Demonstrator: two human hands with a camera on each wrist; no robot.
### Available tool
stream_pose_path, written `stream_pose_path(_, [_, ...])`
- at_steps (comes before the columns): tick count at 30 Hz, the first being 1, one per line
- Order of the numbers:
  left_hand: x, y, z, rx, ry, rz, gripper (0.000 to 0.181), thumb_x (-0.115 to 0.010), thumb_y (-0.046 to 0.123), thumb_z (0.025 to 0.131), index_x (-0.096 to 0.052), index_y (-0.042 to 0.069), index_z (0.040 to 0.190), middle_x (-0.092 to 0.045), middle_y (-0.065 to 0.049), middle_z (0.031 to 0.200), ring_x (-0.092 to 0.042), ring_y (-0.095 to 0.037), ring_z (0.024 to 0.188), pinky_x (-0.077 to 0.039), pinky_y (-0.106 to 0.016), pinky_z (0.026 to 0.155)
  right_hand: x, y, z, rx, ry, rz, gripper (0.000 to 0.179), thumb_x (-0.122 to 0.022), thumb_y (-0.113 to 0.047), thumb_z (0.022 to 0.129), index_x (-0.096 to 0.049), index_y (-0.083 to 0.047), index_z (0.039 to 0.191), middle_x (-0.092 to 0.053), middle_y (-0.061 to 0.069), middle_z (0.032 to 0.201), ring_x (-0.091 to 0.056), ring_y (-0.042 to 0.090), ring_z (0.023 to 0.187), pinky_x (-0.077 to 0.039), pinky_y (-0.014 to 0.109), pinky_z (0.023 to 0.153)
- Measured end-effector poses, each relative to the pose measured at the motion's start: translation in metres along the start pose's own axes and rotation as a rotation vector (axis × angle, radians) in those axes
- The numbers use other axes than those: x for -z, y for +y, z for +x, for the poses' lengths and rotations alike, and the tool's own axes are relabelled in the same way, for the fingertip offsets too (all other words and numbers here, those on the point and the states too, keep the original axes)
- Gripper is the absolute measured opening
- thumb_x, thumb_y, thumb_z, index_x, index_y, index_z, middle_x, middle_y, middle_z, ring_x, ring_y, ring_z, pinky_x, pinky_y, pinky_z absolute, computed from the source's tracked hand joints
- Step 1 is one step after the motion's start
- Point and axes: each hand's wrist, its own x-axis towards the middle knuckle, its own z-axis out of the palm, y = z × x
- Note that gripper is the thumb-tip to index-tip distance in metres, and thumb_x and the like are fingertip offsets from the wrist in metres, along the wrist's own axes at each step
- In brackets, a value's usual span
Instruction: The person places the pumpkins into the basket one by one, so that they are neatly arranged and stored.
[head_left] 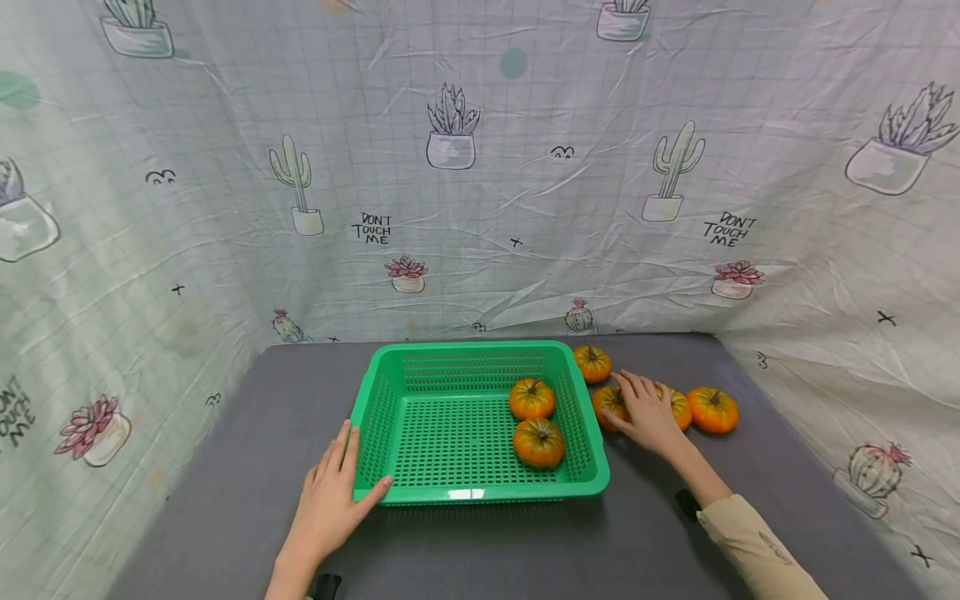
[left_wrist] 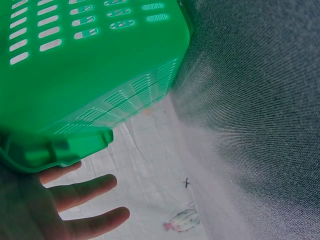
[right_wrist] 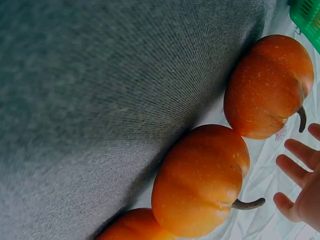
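A green plastic basket (head_left: pixel 465 493) stands on the grey table with two orange pumpkins, one (head_left: pixel 532 397) behind the other (head_left: pixel 538 442), on its right side. At its front left corner my left hand (head_left: pixel 324 500) rests against the rim, fingers extended and thumb over the edge. The left wrist view shows those straight fingers (left_wrist: pixel 90 192) beside the basket rim. My right hand (head_left: pixel 651 415) is spread above the pumpkins outside the basket, between a partly hidden pumpkin (head_left: pixel 609 403) and another (head_left: pixel 681 409). In the right wrist view its fingers (right_wrist: pixel 295 170) are apart, near a pumpkin's stem (right_wrist: pixel 250 204).
Another pumpkin (head_left: pixel 592 363) sits by the basket's back right corner, and one more (head_left: pixel 713 410) lies farthest right. A cactus-print cloth (head_left: pixel 480 208) hangs behind and along both sides of the table (head_left: pixel 480 550).
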Motion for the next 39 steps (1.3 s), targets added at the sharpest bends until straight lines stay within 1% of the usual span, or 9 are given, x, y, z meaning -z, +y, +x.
stream_pose_path(6, [0.0, 0.0, -0.001, 0.007, -0.008, 0.005, 0.09, -0.047, 0.061, 0.081, -0.017, 0.003, 0.143, -0.012, -0.015, 0.15, -0.028, -0.042, 0.128, -0.029, -0.064, 0.09, -0.004, 0.001, 0.003, -0.021, -0.066, -0.013, 0.07, -0.064, -0.039, 0.079, -0.038, -0.003, 0.133, -0.039, 0.023, 0.134, -0.036, 0.04, 0.12, -0.02, 0.061, 0.093])
stream_pose_path(10, [0.0, 0.0, -0.001, 0.001, -0.003, 0.008, 0.089, -0.046, 0.061, 0.082, -0.018, 0.003, 0.143, -0.012, -0.016, 0.149, -0.029, -0.041, 0.127, -0.03, -0.064, 0.089, -0.004, 0.001, 0.004, -0.034, -0.105, -0.023, 0.073, -0.064, -0.04, 0.079, -0.035, -0.003, 0.135, -0.037, 0.023, 0.135, -0.035, 0.04, 0.12, -0.02, 0.062, 0.093])
stream_pose_path(14, [0.001, 0.0, 0.0, -0.008, 0.013, 0.013, 0.088, -0.047, 0.06, 0.082, -0.02, 0.002, 0.142, -0.014, -0.016, 0.149, -0.03, -0.041, 0.127, -0.032, -0.062, 0.088, -0.005, 0.0, 0.005, -0.039, -0.126, -0.032, 0.075, -0.063, -0.041, 0.079, -0.033, -0.003, 0.136, -0.037, 0.023, 0.136, -0.035, 0.041, 0.12, -0.02, 0.063, 0.093])
stream_pose_path(17, [0.001, 0.001, 0.0, -0.011, 0.018, 0.018, 0.087, -0.048, 0.059, 0.082, -0.02, 0.002, 0.142, -0.015, -0.017, 0.149, -0.032, -0.041, 0.126, -0.033, -0.062, 0.087, -0.005, 0.001, 0.006, -0.033, -0.122, -0.037, 0.077, -0.065, -0.041, 0.077, -0.033, -0.002, 0.135, -0.038, 0.024, 0.135, -0.035, 0.041, 0.119, -0.02, 0.063, 0.092])
stream_pose_path(20, [0.0, 0.001, 0.0, -0.008, 0.008, 0.018, 0.087, -0.048, 0.058, 0.082, -0.02, 0.001, 0.142, -0.015, -0.017, 0.149, -0.031, -0.041, 0.126, -0.033, -0.062, 0.087, -0.005, 0.001, 0.005, -0.03, -0.12, -0.04, 0.078, -0.067, -0.04, 0.076, -0.034, -0.001, 0.135, -0.039, 0.025, 0.133, -0.037, 0.041, 0.117, -0.021, 0.063, 0.092])
stream_pose_path(27, [0.002, 0.002, -0.001, 0.001, 0.006, 0.012, 0.088, -0.048, 0.059, 0.082, -0.021, 0.001, 0.142, -0.015, -0.018, 0.148, -0.031, -0.041, 0.127, -0.032, -0.062, 0.088, -0.008, 0.001, 0.004, -0.01, -0.146, -0.047, 0.078, -0.067, -0.041, 0.075, -0.034, -0.002, 0.135, -0.041, 0.023, 0.131, -0.037, 0.041, 0.116, -0.023, 0.064, 0.089])
stream_pose_path(32, [0.002, 0.002, -0.001, -0.003, 0.008, 0.008, 0.087, -0.048, 0.059, 0.082, -0.021, 0.002, 0.142, -0.014, -0.016, 0.149, -0.031, -0.04, 0.127, -0.032, -0.062, 0.088, -0.01, 0.001, 0.003, 0.004, -0.141, -0.063, 0.076, -0.069, -0.041, 0.073, -0.039, -0.004, 0.132, -0.045, 0.023, 0.126, -0.038, 0.041, 0.113, -0.024, 0.065, 0.087])
stream_pose_path(36, [0.001, 0.002, -0.001, 0.0, 0.011, 0.009, 0.087, -0.049, 0.059, 0.082, -0.02, 0.002, 0.142, -0.013, -0.016, 0.149, -0.031, -0.04, 0.127, -0.032, -0.062, 0.088, -0.012, 0.002, 0.002, 0.028, -0.121, -0.074, 0.071, -0.069, -0.041, 0.073, -0.044, -0.005, 0.129, -0.048, 0.022, 0.12, -0.04, 0.042, 0.109, -0.025, 0.064, 0.085])
stream_pose_path(39, [0.0, 0.001, -0.002, -0.002, 0.019, 0.011, 0.087, -0.049, 0.059, 0.082, -0.021, 0.002, 0.142, -0.015, -0.016, 0.149, -0.032, -0.04, 0.127, -0.032, -0.062, 0.089, -0.013, 0.002, 0.002, 0.027, -0.13, -0.068, 0.068, -0.068, -0.042, 0.074, -0.046, -0.006, 0.127, -0.049, 0.022, 0.117, -0.041, 0.043, 0.108, -0.025, 0.064, 0.085])
